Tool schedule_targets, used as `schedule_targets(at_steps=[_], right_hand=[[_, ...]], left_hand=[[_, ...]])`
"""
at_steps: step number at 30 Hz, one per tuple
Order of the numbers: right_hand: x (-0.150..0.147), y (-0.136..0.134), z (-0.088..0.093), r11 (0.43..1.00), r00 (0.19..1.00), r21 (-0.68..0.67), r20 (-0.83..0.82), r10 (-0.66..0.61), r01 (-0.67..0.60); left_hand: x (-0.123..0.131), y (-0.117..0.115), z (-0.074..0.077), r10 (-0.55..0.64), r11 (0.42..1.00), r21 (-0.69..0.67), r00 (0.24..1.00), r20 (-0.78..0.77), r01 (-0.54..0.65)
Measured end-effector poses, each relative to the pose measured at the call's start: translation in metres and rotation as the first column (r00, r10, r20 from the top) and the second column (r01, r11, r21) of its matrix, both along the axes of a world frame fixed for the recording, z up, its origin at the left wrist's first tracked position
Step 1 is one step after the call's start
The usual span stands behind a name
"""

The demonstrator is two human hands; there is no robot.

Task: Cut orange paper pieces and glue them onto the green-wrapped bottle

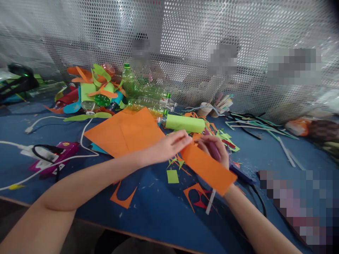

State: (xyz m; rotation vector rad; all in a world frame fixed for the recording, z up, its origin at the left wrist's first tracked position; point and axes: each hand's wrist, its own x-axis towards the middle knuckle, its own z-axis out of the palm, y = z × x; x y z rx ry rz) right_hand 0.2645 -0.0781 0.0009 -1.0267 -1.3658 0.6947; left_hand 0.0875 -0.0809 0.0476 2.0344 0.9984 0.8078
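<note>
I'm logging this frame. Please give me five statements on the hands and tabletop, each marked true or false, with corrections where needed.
1. The left hand holds one end of an orange paper strip. True.
2. The right hand is empty. False: it holds a purple-handled tool.
3. The green-wrapped bottle stands upright. False: it lies on its side.
4. A small light green paper square lies on the table. True.
5. The large orange sheet lies right of both hands. False: it lies to their left.
</note>
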Motion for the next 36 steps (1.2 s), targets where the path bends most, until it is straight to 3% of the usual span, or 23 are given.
schedule_targets(at_steps=[3, 7, 12, 15, 17, 19, 21, 24, 26, 27, 28, 31, 32, 34, 36], right_hand=[[-0.001, -0.008, -0.009, 0.999, 0.983, 0.034, 0.182, 0.031, -0.037], [-0.004, -0.019, -0.012, 0.996, 0.955, -0.062, 0.286, 0.074, -0.059], [-0.005, -0.011, -0.004, 0.991, 0.992, -0.061, -0.023, -0.122, 0.120], [-0.001, 0.000, 0.003, 0.989, 0.938, -0.119, -0.323, -0.122, 0.087], [0.002, 0.004, 0.006, 0.992, 0.887, -0.118, -0.452, -0.092, 0.042], [0.005, 0.008, 0.010, 0.993, 0.870, -0.115, -0.488, -0.068, 0.013], [0.009, 0.010, 0.011, 0.991, 0.878, -0.132, -0.472, -0.077, 0.015], [0.012, 0.011, 0.011, 0.976, 0.924, -0.219, -0.375, -0.080, -0.005], [0.011, 0.010, 0.009, 0.949, 0.971, -0.303, -0.238, 0.017, -0.090], [0.009, 0.009, 0.006, 0.934, 0.987, -0.333, -0.137, 0.086, -0.127], [0.006, 0.007, 0.004, 0.927, 0.989, -0.345, -0.017, 0.149, -0.146], [-0.003, 0.001, -0.006, 0.952, 0.890, -0.275, 0.389, 0.238, -0.134], [-0.006, -0.001, -0.009, 0.960, 0.832, -0.243, 0.498, 0.245, -0.137], [-0.009, -0.004, -0.013, 0.969, 0.731, -0.196, 0.638, 0.241, -0.149], [-0.009, -0.003, -0.014, 0.979, 0.705, -0.144, 0.680, 0.201, -0.141]], left_hand=[[-0.005, 0.014, -0.001, 0.111, 0.982, -0.168, 0.982, 0.150, -0.085], [-0.007, 0.016, -0.004, 0.176, 0.971, -0.202, 0.957, 0.231, -0.129], [-0.005, 0.013, -0.004, 0.192, 0.979, -0.100, 0.970, 0.148, -0.178], [-0.006, 0.014, -0.004, 0.198, 0.979, 0.031, 0.979, 0.042, -0.200], [-0.008, 0.014, -0.003, 0.154, 0.986, 0.069, 0.988, -0.005, -0.153], [-0.011, 0.014, 0.000, 0.041, 0.999, -0.017, 0.999, -0.022, -0.042], [-0.016, 0.012, 0.005, -0.110, 0.976, -0.191, 0.994, -0.019, 0.105], [-0.021, 0.008, 0.016, -0.387, 0.834, -0.432, 0.922, -0.014, 0.343], [-0.024, 0.006, 0.024, -0.569, 0.720, -0.522, 0.820, -0.065, 0.458], [-0.024, 0.004, 0.027, -0.619, 0.702, -0.530, 0.776, -0.123, 0.476], [-0.023, 0.001, 0.029, -0.628, 0.724, -0.506, 0.751, -0.204, 0.469], [-0.015, -0.013, 0.023, -0.427, 0.904, -0.225, 0.778, -0.460, 0.364], [-0.010, -0.020, 0.017, -0.339, 0.934, -0.090, 0.782, -0.523, 0.345], [0.002, -0.036, 0.002, -0.192, 0.938, 0.105, 0.744, -0.640, 0.331], [0.013, -0.051, -0.011, -0.079, 0.913, 0.201, 0.638, -0.766, 0.355]])
